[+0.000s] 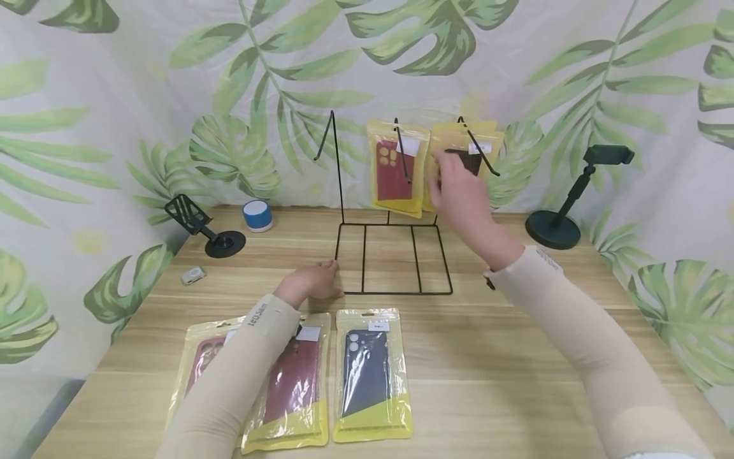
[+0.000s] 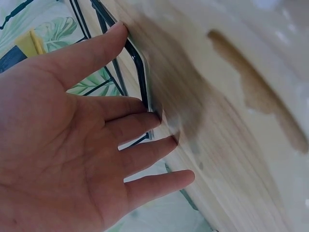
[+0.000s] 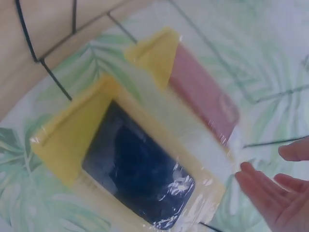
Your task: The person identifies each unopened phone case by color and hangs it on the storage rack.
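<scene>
A black wire display rack stands on a wooden table. The left hand, fingers spread flat, steadies the rack's front-left corner. The right hand, fingers loose and holding nothing, hovers at a yellow-packaged dark phone case hanging on the rack's right hook; it looks light, slick and floppy, probably best pinched by its top edge.

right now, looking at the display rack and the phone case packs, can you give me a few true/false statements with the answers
1. Two phone case packs hang on the wire rack. True: a red pack and a dark pack.
2. The left hand grips a pack on the table. False: its straight fingers touch the rack's base corner.
3. The right hand is open by the dark hanging pack. True.
4. Four packs lie flat on the table. False: three show, and the rightmost one holds a dark case.
5. The blue and white cylinder stands on the right side. False: it is at the back left.
</scene>
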### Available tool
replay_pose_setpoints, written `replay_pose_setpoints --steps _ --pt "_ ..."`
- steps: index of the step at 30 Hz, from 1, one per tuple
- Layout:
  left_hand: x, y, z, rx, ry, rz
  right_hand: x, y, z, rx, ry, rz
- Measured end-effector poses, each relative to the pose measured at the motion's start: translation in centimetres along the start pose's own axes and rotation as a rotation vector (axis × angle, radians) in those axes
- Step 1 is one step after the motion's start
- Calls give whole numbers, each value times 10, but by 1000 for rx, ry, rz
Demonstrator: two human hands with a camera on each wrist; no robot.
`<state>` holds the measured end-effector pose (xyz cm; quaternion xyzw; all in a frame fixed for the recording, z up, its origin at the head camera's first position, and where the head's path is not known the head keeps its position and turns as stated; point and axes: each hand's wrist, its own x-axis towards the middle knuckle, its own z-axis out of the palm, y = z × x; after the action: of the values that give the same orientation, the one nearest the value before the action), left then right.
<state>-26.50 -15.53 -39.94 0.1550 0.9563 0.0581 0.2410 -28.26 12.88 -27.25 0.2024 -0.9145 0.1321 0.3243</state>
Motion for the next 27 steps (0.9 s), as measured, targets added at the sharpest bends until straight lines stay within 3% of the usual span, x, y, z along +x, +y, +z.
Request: replay_pose_setpoints --steps 5,11,16,20,27 --pt "-1 2 -1 0 3 3 -42 -8 0 -31 -192 -36" --pt "-2 3 -2 -2 4 -5 -87 -22 25 138 -501 -106" --pt "-1 2 0 -17 2 -3 -116 -34 55 248 -801 -47" --pt "-1 2 2 -30 0 2 -127 -41 72 226 -903 -32" --pt "-5 3 -2 -42 7 4 -127 -53 86 229 -934 28"
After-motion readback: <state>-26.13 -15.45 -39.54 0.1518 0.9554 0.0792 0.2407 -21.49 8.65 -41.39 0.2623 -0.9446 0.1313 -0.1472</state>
